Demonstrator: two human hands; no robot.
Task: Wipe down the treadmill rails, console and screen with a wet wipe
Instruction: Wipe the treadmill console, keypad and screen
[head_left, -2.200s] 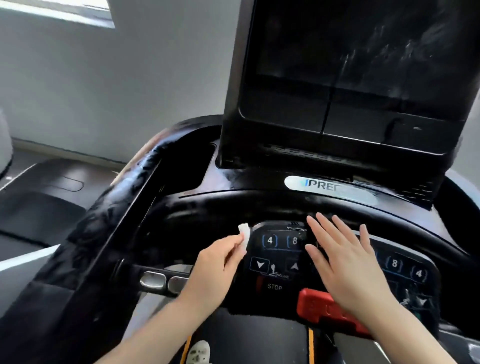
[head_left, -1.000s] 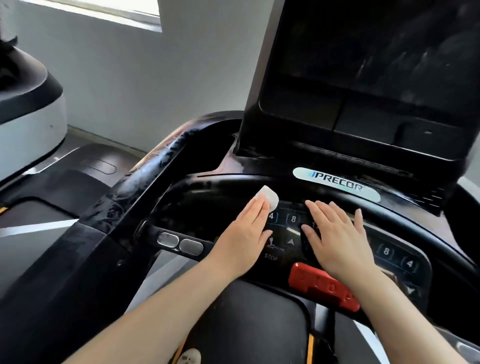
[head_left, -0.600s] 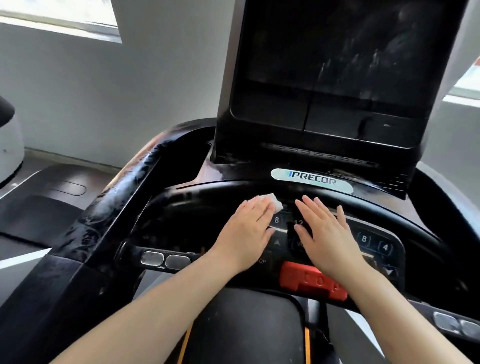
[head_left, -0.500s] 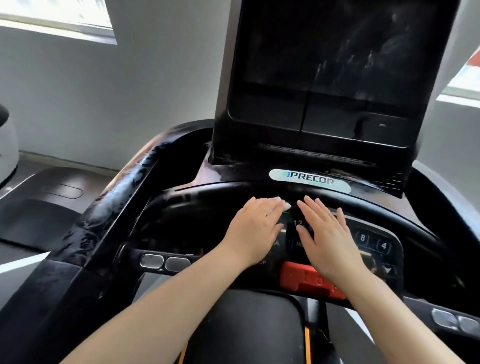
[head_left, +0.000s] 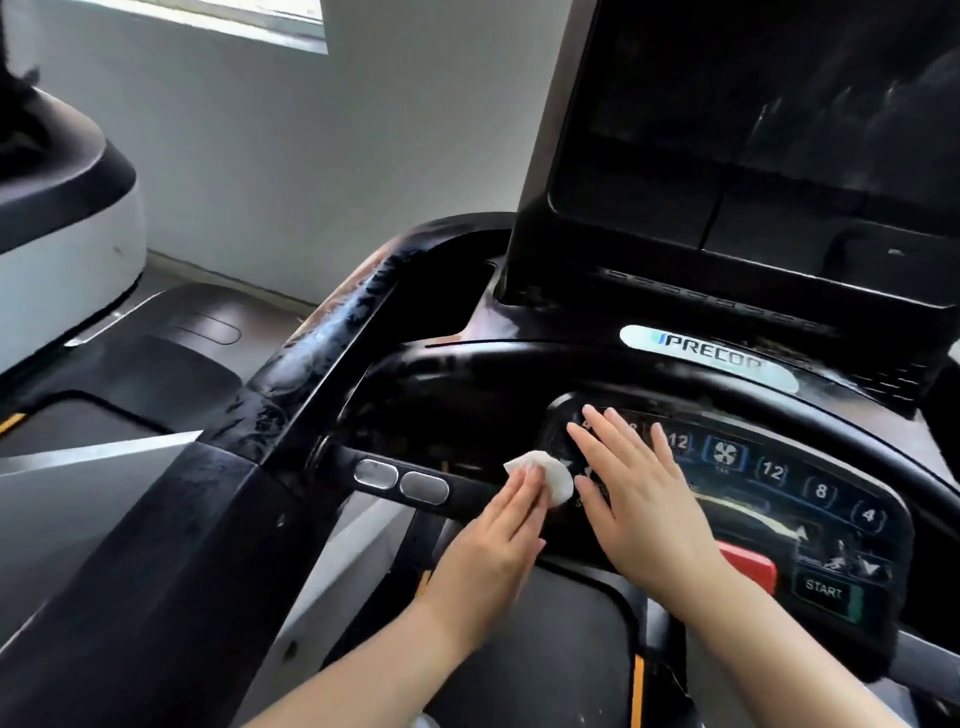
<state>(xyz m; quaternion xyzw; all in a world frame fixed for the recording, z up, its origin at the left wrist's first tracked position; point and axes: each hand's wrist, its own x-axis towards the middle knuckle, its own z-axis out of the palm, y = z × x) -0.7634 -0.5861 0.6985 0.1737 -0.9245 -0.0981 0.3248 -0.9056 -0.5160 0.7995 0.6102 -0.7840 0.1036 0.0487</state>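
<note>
Flat left fingers (head_left: 524, 488) press wipe (head_left: 545, 470); right fingers (head_left: 613, 441) splayed below PRECOR badge (head_left: 709, 356).

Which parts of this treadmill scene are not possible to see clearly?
Head view only:
- Keys on the console's left side: covered by the right hand.
- Red stop button: partly behind the right wrist.
- Screen: cut off by the top and right edges.
- Wet wipe: partly under the left hand's fingers.
</note>
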